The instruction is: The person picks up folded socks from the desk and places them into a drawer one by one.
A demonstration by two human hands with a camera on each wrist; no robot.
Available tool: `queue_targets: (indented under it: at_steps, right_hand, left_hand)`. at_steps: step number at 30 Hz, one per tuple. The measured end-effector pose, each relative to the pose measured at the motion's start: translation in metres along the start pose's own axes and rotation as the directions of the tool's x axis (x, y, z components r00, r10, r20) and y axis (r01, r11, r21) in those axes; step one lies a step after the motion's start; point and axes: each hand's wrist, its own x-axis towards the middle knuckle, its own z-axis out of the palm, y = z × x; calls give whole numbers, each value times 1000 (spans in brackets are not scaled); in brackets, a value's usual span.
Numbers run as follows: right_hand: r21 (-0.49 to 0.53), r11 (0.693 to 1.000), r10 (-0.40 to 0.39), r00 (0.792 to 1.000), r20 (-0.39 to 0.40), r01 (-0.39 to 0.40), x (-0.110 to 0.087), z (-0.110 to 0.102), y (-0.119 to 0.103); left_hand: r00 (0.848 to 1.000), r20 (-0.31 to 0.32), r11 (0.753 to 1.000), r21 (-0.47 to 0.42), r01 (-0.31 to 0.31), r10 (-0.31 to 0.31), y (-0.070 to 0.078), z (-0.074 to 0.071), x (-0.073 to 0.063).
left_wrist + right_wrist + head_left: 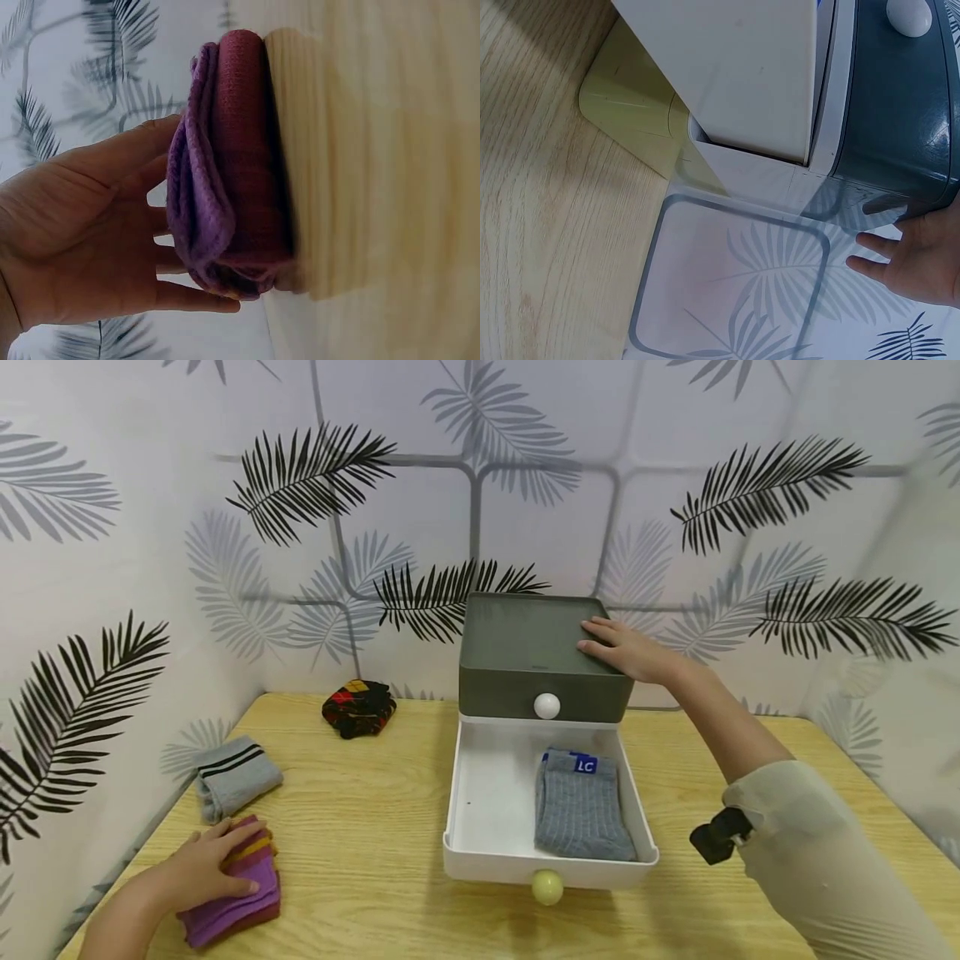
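My left hand [197,867] lies over a folded purple and maroon sock bundle [238,903] at the table's left front, its fingers spread and touching it. In the left wrist view, the straight fingers of that hand [97,225] meet the purple side of the bundle [247,150]. My right hand [626,647] rests on the dark grey top of a small drawer unit [525,635], at its right edge. Below that top, a white drawer [491,793] is pulled out. A folded grey ribbed sock pair [581,810] with a blue label lies in its right half.
A folded light grey sock pair [236,772] with black stripes lies beyond my left hand. Farther back sits a black, red and yellow sock bundle [360,706]. A yellow-green knobbed lower section [630,97] stands under the white drawer. Leaf-patterned cloth surrounds the wooden table [352,860].
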Motion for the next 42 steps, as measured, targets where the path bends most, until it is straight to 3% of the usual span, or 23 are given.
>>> queue_targets:
  at_steps: [4,5,9,15,19,22,26,28,32,35,38,42]
  right_hand:
    - [3,1000,2,1000,-3,-2,1,0,2]
    - [3,1000,2,1000,-4,-2,1,0,3]
    - [5,1000,1,1000,-9,-1,2,1,5]
    - [9,1000,3,1000,-20,-3,2,1,7]
    - [7,1000,12,1000,-14,-11,1,-1,6]
    - [4,1000,11,1000,-9,-11,1,-1,5]
    - [2,1000,6,1000,-11,-6,1,0,4]
    - [10,1000,11,1000,-11,-11,1,0,3]
    - [20,1000,24,1000,-10,-24,1,0,3]
    - [16,1000,24,1000,-14,-24,2,0,3]
    - [15,1000,25,1000,-15,-25,2,1,4]
    - [18,1000,25,1000,-8,-25,2,1,4]
  left_hand:
    - [998,60,1000,-17,-2,3,31,-4,20]
    - [997,78,1000,-20,-5,7,53,-13,20]
    - [995,94,999,-18,-42,43,71,-13,43]
    - [993,45,994,-8,-105,105,84,-11,76]
    - [987,-14,987,-36,-160,159,83,-9,93]
    - [978,-66,973,-107,-203,197,77,-6,101]
    - [962,-146,925,-273,-263,231,62,-4,103]
    - [960,-179,893,-362,-269,216,54,-4,102]
    - [974,-182,844,-493,-212,138,44,-4,97]
    - [986,-145,838,-526,-143,78,38,-4,95]
    - [991,-120,848,-518,-112,57,34,-3,94]
    - [991,-115,860,-497,-117,68,32,-1,95]
